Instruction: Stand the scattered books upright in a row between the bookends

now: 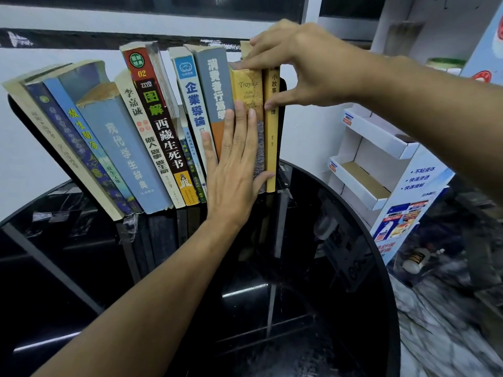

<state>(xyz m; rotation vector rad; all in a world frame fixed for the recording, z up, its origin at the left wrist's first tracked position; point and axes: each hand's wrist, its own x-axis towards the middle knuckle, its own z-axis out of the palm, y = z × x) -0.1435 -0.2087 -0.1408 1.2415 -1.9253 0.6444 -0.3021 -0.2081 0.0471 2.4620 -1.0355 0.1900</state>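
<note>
Black glossy tabletop (340, 268) carries the books (152, 126); left hand (234, 170) lies flat, bracing spines, while right hand (296, 63) pinches the tan book (246, 85) upright.

Tabletop (299, 308) is glossy black. Troyka book (249, 88) is mottled gold, skinny one (272, 148) beside it plain yellow, dictionary (128, 159) pale blue.

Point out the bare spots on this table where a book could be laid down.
Bare: the black table in front of the book row, under the left hand, out to its curved right rim. Crowded: the row itself, both hands there, right hand on top.
</note>
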